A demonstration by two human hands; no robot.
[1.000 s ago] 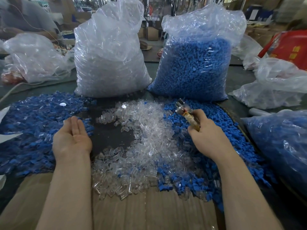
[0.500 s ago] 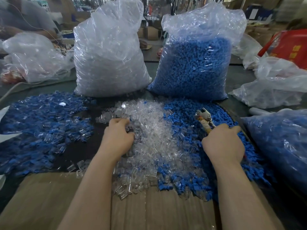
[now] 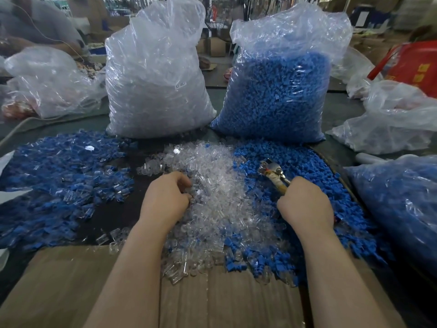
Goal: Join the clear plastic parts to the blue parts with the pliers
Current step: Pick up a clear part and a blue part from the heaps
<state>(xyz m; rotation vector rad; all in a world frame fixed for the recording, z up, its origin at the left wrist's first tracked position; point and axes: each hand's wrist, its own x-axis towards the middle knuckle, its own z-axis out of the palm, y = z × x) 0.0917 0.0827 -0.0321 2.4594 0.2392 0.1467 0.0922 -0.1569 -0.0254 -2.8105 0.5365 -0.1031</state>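
Digging curled fingers into glossy clear plastic parts (image 3: pixel 220 185), the left hand (image 3: pixel 165 200) grasps some; the right hand (image 3: pixel 305 204) clenches tape-wrapped steel pliers (image 3: pixel 272 172) over matte blue parts (image 3: pixel 307 166).

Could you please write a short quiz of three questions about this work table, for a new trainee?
1. True or false: the right hand holds the pliers.
2. Which loose pile do the left hand fingers dig into?
A. clear parts
B. blue parts
C. joined pieces
3. Fill in: the tall bag of blue parts stands to the ____ of the tall bag of clear parts.

Key: 1 true; 2 A; 3 right.
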